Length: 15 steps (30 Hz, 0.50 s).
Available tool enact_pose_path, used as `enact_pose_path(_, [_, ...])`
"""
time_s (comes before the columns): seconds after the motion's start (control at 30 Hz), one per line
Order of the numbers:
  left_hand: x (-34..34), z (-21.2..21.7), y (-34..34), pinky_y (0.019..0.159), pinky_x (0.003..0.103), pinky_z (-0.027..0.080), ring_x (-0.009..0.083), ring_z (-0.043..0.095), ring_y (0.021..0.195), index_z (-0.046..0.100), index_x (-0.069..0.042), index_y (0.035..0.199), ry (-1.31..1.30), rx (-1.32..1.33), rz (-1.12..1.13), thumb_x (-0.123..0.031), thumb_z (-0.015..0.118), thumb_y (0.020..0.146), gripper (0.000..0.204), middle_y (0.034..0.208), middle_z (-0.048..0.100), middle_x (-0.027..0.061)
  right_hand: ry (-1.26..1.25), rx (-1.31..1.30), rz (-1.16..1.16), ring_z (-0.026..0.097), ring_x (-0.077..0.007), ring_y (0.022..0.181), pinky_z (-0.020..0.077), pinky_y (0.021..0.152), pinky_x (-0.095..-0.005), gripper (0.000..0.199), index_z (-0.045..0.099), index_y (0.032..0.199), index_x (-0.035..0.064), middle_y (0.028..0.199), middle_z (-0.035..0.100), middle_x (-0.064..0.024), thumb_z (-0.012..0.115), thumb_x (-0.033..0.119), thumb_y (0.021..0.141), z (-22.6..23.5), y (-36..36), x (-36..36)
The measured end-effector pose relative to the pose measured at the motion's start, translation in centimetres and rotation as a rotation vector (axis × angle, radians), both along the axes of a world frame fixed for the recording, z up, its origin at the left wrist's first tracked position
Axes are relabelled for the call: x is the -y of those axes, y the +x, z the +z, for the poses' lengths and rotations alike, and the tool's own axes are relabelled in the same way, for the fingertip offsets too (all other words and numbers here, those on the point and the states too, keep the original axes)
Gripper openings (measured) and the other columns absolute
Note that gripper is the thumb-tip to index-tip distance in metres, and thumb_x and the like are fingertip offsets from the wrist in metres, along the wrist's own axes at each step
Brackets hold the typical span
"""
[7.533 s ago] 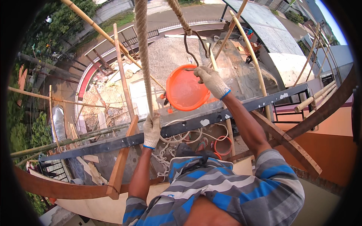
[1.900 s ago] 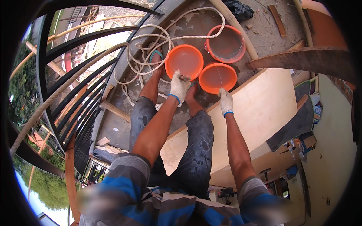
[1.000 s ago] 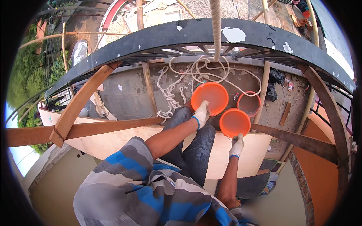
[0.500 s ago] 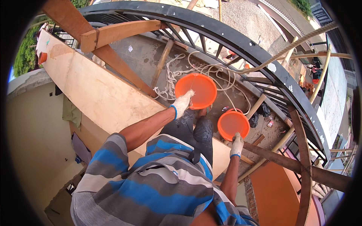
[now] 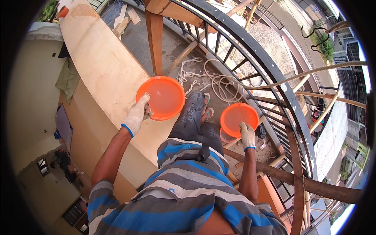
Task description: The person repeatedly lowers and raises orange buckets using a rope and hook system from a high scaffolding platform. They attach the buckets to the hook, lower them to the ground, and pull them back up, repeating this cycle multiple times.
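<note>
My left hand [image 5: 137, 113], in a pale knitted glove with a blue cuff, grips the near-left rim of a round orange basin [image 5: 161, 96]. Cloudy greyish liquid appears to lie in it. That basin is held over the edge of a long plywood board [image 5: 98, 51]. On the other side of my legs, my right hand [image 5: 247, 136], gloved the same way, closes on the near rim of a second, smaller-looking orange basin [image 5: 237, 117], with similar murky contents. Below this one, part of another rounded rim [image 5: 226, 136] shows, mostly hidden.
A black metal railing [image 5: 270, 58] curves along the right. White rope [image 5: 223, 84] lies coiled on the grey floor, and a thicker rope [image 5: 313, 73] crosses the railing. A wooden post [image 5: 154, 43] and a brown beam [image 5: 313, 187] stand close by. A small orange container [image 5: 62, 11] sits on the board's far end.
My left hand has carried its basin leftward, from above the floor to the board's edge. The right basin has risen away from the floor, uncovering the rim below. My view has turned.
</note>
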<state>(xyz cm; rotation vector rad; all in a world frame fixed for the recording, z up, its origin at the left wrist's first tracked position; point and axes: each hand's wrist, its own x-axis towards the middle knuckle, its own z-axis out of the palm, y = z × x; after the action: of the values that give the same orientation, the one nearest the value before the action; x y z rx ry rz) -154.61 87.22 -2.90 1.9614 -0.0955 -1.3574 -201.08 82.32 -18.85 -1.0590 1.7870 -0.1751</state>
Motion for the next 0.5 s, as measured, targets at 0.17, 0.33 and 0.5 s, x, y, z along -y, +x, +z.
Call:
enact_pose_path(0.17, [-6.7,2.2,2.5,0.067,0.031,0.049,0.0086,0.044,0.062,0.044,-0.018,0.078,0.009,0.060,0.184,-0.047,0.062,0.101,0.041,0.071,0.039,-0.0049,-0.091,0.039,0.287,0.072,-0.0305,0.093,0.0527,0.085,-0.0402,0.053,0.074,0.107,-0.0056,0.093,0.073,-0.0241,0.065,0.045,0.096,3.9,5.5,3.9])
enact_pose_path(0.33, [-13.0,0.1,3.7,0.060,0.027,0.048,0.0069,0.046,0.062,0.060,-0.010,0.095,0.000,0.003,0.385,-0.045,0.064,0.100,0.036,0.072,0.042,-0.0048,-0.141,0.095,0.572,0.072,-0.0334,0.086,0.0537,0.081,-0.0417,0.051,0.073,0.104,-0.0060,0.089,0.072,-0.0248,0.068,0.044,0.094,8.1,11.7,6.3])
enact_pose_path(0.5, [-19.5,-2.5,2.2,0.055,0.026,0.045,0.0075,0.045,0.058,0.054,-0.012,0.085,-0.007,-0.045,0.704,-0.042,0.067,0.099,0.035,0.069,0.043,-0.0036,-0.111,0.132,0.925,0.068,-0.0296,0.072,0.0516,0.072,-0.0411,0.047,0.070,0.094,-0.0063,0.075,0.064,-0.0232,0.070,0.040,0.093,15.4,21.4,8.4])
